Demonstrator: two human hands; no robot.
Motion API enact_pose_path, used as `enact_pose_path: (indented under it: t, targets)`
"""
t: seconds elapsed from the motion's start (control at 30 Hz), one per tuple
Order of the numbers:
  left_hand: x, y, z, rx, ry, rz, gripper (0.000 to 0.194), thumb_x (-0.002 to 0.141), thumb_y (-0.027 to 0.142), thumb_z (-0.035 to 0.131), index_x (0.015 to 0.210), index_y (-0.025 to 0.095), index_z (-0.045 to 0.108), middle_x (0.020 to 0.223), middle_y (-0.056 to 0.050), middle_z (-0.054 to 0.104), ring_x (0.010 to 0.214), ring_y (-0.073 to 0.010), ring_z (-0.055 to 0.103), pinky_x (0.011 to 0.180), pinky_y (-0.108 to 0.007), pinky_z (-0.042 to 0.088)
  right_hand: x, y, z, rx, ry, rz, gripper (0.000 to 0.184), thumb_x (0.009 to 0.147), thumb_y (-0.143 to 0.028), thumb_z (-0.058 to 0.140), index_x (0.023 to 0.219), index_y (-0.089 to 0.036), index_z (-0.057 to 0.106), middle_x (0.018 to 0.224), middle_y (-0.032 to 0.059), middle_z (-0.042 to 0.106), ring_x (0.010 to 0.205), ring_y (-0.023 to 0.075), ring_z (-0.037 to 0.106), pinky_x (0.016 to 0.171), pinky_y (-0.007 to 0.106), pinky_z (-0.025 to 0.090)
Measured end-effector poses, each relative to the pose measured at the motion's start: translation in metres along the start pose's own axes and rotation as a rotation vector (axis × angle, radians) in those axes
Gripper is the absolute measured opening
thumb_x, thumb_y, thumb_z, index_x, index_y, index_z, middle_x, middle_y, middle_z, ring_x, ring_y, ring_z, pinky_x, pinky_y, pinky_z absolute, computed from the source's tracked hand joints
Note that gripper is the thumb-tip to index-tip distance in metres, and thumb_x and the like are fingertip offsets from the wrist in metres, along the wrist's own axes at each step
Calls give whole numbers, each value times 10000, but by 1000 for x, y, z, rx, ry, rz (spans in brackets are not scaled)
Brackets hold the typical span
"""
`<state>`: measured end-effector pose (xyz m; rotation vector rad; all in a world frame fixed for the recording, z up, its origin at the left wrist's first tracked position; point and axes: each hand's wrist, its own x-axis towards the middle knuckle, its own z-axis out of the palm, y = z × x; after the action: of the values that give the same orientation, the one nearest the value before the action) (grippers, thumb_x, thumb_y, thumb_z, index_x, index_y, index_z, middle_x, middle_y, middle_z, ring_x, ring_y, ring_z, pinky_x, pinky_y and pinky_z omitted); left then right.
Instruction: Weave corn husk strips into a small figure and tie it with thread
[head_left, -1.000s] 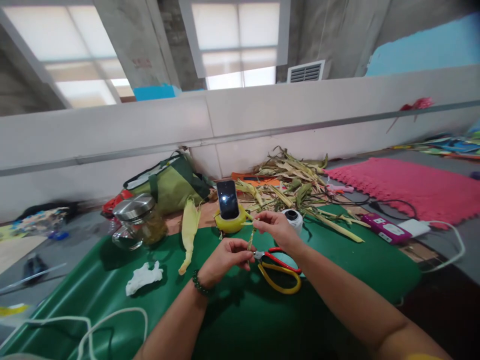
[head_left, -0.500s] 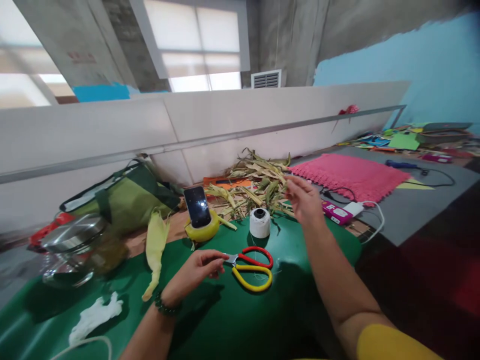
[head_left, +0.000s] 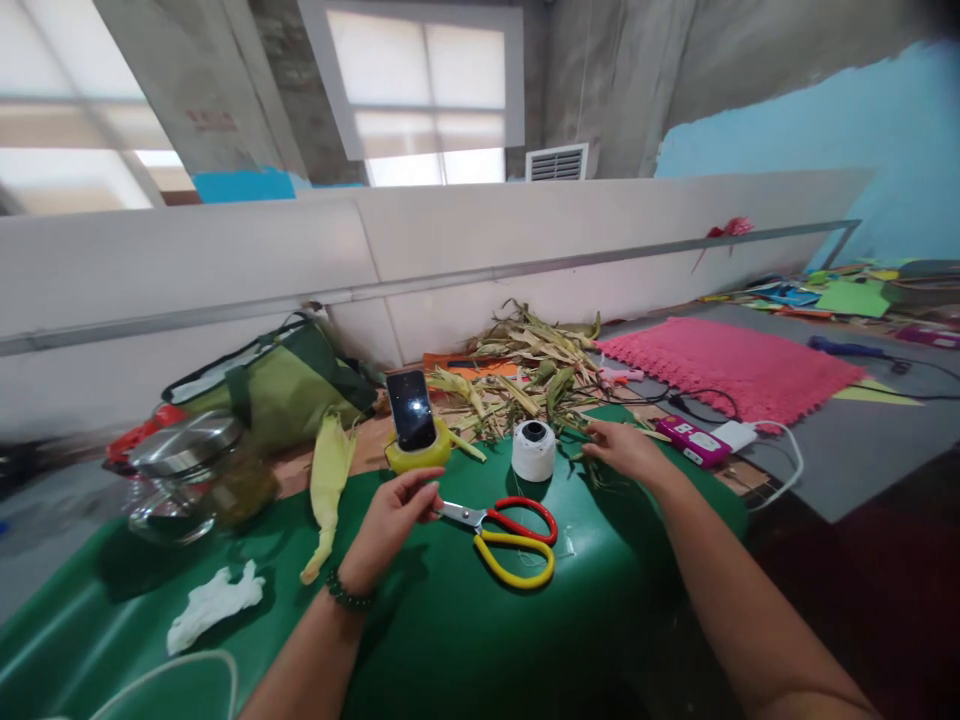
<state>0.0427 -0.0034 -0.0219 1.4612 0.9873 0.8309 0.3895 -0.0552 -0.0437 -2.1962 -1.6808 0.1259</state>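
Note:
My left hand [head_left: 397,520] is closed in a pinch above the green mat [head_left: 450,650], its fingertips beside the blade tips of the scissors [head_left: 517,540]. Whatever lies between those fingers is too small to make out. The scissors, with one red and one yellow handle, rest on the mat. Low over the mat's far edge, my right hand [head_left: 626,450] has its fingers pressed together among thin dark husk strands [head_left: 598,472]. What it pinches is unclear. A white thread spool [head_left: 533,460] stands between my hands. Behind it lies a heap of dried corn husks [head_left: 532,345].
A phone [head_left: 412,410] leans in a yellow tape roll [head_left: 420,455]. Left of it are a pale corn husk [head_left: 328,490], a glass jar [head_left: 180,490], a green bag [head_left: 277,375] and white tissue [head_left: 217,605]. A purple power bank [head_left: 694,442] and pink cloth [head_left: 739,365] lie right.
My right hand has come down from the husk heap to the mat's far edge. My left hand stays pinched by the scissors, its fingertips slightly higher. The whole view has shifted slightly.

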Motion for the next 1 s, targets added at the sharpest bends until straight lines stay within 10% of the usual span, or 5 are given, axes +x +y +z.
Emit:
enact_pose_path:
  t: [0.23,0.37,0.5,0.73,1.0]
  targets:
    - [9,-9,-10,-214,327,95,602,567,471,771,1038,120,638,602,16,620,500,-81,516,506,-201,393,-14,-57,-15,160,335,-275,249,897,-343,494,952,-184,677,936,83,708,850,210,645,760,297,471]
    - [15,-16,-14,-296,392,135,587,563,460,778,1017,117,631,591,28,601,488,-69,495,503,-196,391,-21,-119,10,-39,18,-510,203,897,-272,525,1017,-183,664,1021,83,686,984,213,623,817,280,461]
    - [20,-23,-18,-310,432,139,532,589,433,756,992,109,630,585,35,585,472,-56,479,490,-182,367,-2,-160,44,-256,-195,-455,219,908,-230,494,1005,-119,657,1022,159,677,951,241,649,753,281,474]
    - [17,-29,4,563,44,118,191,781,257,572,797,131,715,639,-28,677,598,-137,604,592,-230,449,37,-170,82,-367,-165,-368,306,883,-40,380,1096,-61,599,981,214,690,973,286,664,771,361,490]
    - [17,-10,-80,887,591,-164,352,791,260,572,1097,97,634,1193,-273,610,1152,-403,541,914,-502,393,35,-162,79,-320,-16,-411,249,891,-138,431,1024,-114,641,1056,187,672,1020,279,618,729,304,461]
